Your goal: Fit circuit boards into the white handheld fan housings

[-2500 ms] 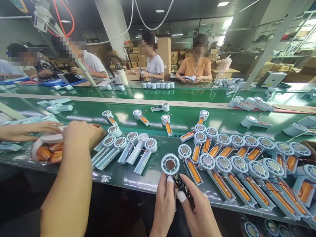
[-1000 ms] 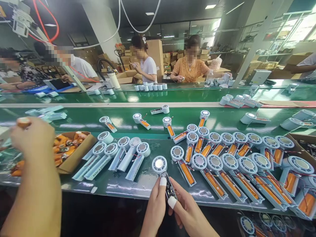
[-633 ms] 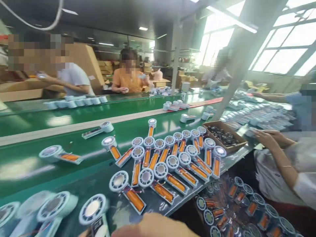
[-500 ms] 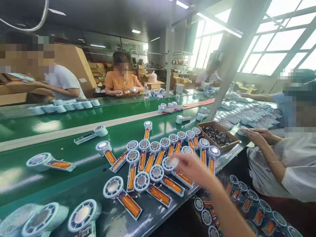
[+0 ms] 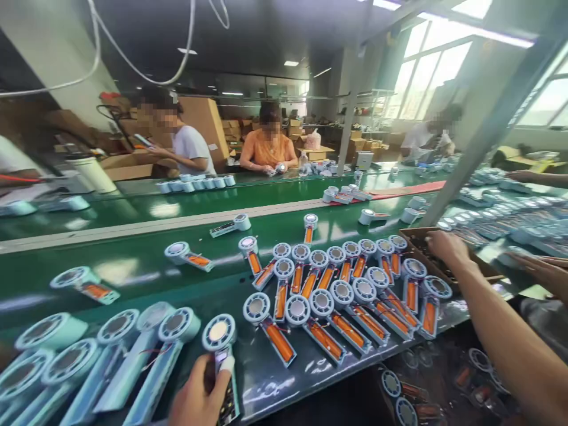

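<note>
My left hand [image 5: 202,390] is closed on the handle of a light-blue fan unit [image 5: 219,332] at the bench's near edge; a white cover sits on one fingertip. My right hand [image 5: 448,248] reaches over the cardboard box of small dark parts [image 5: 481,266] at the right, its fingertips at the box; what they hold, if anything, is hidden. Between my hands several fan units with orange batteries [image 5: 331,340] lie in rows on the dark bench. Several more light-blue units [image 5: 168,349] lie at the left.
A green conveyor [image 5: 133,254] runs behind, with scattered fan units. People sit across it, one in an orange top [image 5: 266,148]. A slanted post [image 5: 470,154] rises beside the box. Another person's hands [image 5: 539,266] are at the far right.
The view has swung left. My right hand has moved from the fan rows to the box. My left hand has come into view, holding a fan unit.
</note>
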Demonstrator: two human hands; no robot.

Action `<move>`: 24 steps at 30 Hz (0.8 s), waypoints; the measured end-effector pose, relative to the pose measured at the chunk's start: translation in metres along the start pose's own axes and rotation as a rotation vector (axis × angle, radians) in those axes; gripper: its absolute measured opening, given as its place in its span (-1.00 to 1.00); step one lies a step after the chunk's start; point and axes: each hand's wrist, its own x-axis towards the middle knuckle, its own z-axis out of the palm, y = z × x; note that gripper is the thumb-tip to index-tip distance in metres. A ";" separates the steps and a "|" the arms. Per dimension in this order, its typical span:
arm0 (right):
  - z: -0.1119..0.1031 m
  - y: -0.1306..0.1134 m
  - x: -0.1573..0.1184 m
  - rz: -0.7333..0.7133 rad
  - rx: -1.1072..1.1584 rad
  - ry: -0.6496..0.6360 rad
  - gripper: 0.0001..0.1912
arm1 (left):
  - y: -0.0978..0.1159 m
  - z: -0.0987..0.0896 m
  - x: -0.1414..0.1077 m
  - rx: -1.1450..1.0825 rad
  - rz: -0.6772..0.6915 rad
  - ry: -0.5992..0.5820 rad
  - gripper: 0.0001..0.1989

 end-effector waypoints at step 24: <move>0.084 -0.240 -0.306 -0.913 0.278 -0.266 -0.79 | 0.004 0.048 -0.082 -0.162 0.079 0.141 -0.64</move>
